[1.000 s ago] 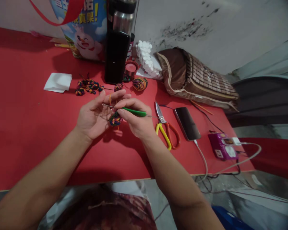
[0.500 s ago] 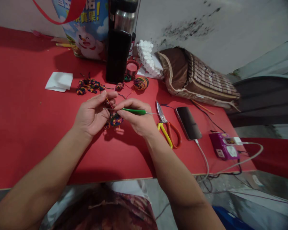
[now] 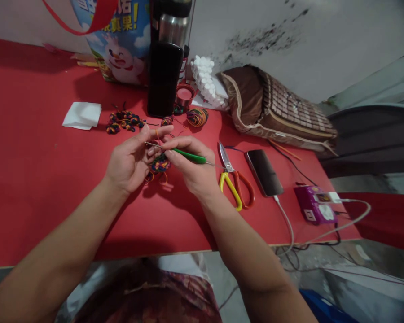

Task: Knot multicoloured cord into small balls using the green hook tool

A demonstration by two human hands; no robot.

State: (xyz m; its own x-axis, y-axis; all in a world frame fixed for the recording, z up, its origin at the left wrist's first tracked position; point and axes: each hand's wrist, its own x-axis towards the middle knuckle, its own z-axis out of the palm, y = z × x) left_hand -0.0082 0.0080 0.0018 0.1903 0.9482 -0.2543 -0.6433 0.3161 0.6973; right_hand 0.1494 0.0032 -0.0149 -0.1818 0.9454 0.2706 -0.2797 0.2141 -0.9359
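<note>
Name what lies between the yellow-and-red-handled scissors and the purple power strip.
A black slab-shaped smartphone, screen dark, its white charging cable plugged in; the head view shows it.

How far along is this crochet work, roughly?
Done, it seems: a cluster of small multicoloured crocheted pieces lies on the red table. In hand: the left hand holds another piece while the right hand works a green-handled crochet hook at it. Left: a cord ball lies behind; how much remains I cannot tell.
</note>
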